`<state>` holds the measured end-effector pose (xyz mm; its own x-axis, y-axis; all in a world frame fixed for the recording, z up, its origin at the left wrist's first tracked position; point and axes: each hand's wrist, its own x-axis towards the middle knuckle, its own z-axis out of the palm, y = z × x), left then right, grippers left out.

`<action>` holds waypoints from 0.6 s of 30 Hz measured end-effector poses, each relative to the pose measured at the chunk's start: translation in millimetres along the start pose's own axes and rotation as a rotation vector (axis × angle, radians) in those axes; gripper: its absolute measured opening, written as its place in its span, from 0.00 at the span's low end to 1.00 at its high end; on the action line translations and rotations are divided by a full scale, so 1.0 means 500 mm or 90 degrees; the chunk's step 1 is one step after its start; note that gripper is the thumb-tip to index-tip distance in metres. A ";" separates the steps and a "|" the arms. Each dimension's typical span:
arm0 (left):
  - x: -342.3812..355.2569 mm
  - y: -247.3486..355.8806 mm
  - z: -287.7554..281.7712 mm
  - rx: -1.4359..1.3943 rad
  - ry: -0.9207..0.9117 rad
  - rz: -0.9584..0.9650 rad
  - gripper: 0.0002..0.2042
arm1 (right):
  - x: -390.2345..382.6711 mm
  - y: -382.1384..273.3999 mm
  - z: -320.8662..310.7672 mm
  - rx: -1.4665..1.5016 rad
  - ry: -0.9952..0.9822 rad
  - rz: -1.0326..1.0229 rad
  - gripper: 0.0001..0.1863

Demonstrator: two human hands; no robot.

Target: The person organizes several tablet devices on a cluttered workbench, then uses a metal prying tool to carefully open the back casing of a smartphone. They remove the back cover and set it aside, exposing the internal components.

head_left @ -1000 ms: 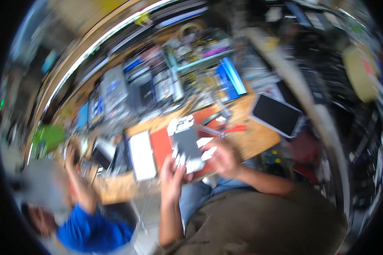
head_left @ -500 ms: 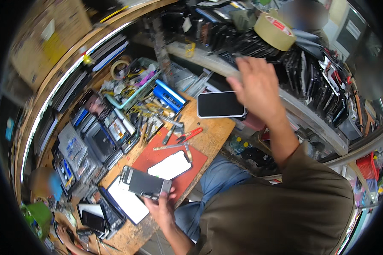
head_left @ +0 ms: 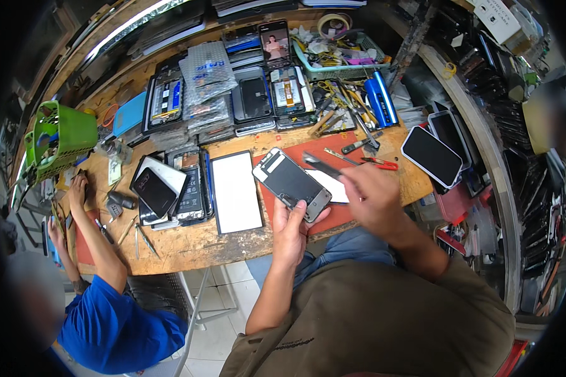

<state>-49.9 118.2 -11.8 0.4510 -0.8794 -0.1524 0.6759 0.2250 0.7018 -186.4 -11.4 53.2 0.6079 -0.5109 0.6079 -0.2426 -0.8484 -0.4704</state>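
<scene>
Phone panel (head_left: 294, 184) | near end clasped by left grip (head_left: 290, 235) | right grip (head_left: 374, 193) pinching dark tool (head_left: 328, 166) (blurred)

The left grip (head_left: 290, 234) holds a phone panel (head_left: 292, 182).

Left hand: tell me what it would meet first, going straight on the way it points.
Past the panel it holds, the left hand would probably meet the dark strip in the right hand first; depth is unclear, so it might pass over or under.
</scene>
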 end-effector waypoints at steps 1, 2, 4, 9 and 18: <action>0.000 -0.002 -0.001 -0.015 -0.003 0.008 0.22 | 0.000 -0.008 0.029 -0.011 0.013 -0.039 0.09; 0.000 -0.006 0.000 -0.056 -0.008 0.035 0.17 | 0.001 -0.018 0.052 -0.017 0.018 -0.074 0.09; 0.002 -0.005 -0.006 -0.089 -0.005 0.046 0.17 | -0.002 -0.047 0.080 -0.023 -0.025 -0.109 0.10; 0.001 0.004 -0.010 -0.021 0.143 0.118 0.16 | -0.011 -0.061 0.070 0.112 -0.150 -0.138 0.12; -0.051 0.069 -0.066 0.161 0.201 0.135 0.17 | 0.005 0.076 0.012 -0.104 -0.404 0.062 0.35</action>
<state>-18.9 162.0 -6.9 0.7455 -0.6460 -0.1643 0.4040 0.2418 0.8822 -189.9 -44.0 32.9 0.8931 -0.4472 0.0493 -0.3993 -0.8384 -0.3710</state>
